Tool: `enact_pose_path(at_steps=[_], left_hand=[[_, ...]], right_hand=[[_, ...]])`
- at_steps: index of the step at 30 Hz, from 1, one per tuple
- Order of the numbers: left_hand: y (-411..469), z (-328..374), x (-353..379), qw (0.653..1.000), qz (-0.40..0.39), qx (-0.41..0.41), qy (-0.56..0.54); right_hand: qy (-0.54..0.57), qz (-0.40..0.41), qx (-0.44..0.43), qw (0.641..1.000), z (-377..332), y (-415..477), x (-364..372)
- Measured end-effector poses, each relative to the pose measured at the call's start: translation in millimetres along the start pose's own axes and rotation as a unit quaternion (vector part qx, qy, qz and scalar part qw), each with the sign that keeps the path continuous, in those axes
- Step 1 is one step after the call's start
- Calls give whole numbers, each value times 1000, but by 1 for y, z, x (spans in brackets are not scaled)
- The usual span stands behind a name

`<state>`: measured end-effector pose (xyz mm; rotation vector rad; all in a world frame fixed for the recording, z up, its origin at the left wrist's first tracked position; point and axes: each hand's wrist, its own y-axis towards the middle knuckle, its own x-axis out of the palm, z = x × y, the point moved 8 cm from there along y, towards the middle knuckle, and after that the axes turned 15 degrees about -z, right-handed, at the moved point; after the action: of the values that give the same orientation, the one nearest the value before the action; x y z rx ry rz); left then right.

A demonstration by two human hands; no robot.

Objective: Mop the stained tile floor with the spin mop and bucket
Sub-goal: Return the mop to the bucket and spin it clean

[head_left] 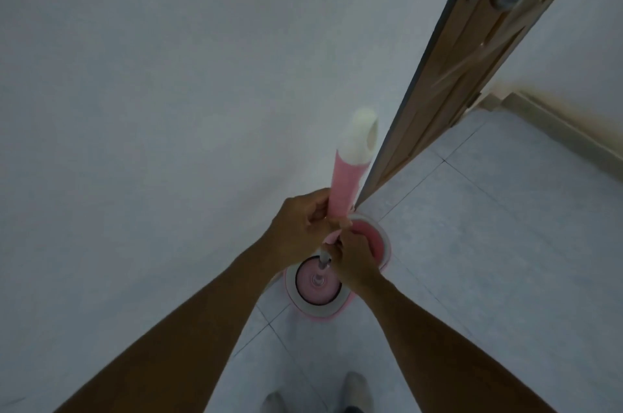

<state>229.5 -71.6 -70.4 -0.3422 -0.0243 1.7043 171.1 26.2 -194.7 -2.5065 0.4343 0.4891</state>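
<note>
Forearms (188,325) reach down and forward from the bottom edge and meet over the bucket, so both grips work on one upright pole. Left of the grips rises a plain wall (135,109). Right of them and beyond lies the pale tile floor (505,244); no stain shows on the visible part. A wooden door (455,68) stands open, and its edge comes down just beyond the grips.

Straight below the grips, at the foot of the wall, sits the pink and white bucket (317,309). It has two round wells: a near one under the grips and a far one (371,240) partly hidden by the right grip.

From the near well the mop (345,183) rises almost straight toward the camera. Its pink sleeve with a white cap stands above the grips, and its thin metal shaft runs below them down to a pink disc in that well. Judging by this, the head is set there for wringing or spinning, and mopping is not yet under way. Holding the pole upright keeps the head centred in the well.

Left grip (303,225) is clenched round the bottom of the pink sleeve, fingers wrapped from the left. Right grip (355,262), just under it and touching it, is curled round the pole where sleeve meets shaft. It probably steadies or works the joint there, though its fingertips are hidden.
</note>
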Motion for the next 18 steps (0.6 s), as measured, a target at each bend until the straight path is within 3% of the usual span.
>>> enact_pose_path(at_steps=[3, 7, 12, 18], left_hand=[[12, -25, 6, 995, -40, -57, 69], [10, -32, 12, 996, -45, -66, 33], [6, 12, -13, 998, -16, -8, -52], [-11, 102, -38, 994, -9, 99, -32]], right_hand=[[12, -50, 50, 997, 25, 22, 7], [8, -54, 55, 997, 29, 14, 8], [92, -24, -25, 995, -14, -1, -12], [38, 16, -139, 989, -88, -32, -57]])
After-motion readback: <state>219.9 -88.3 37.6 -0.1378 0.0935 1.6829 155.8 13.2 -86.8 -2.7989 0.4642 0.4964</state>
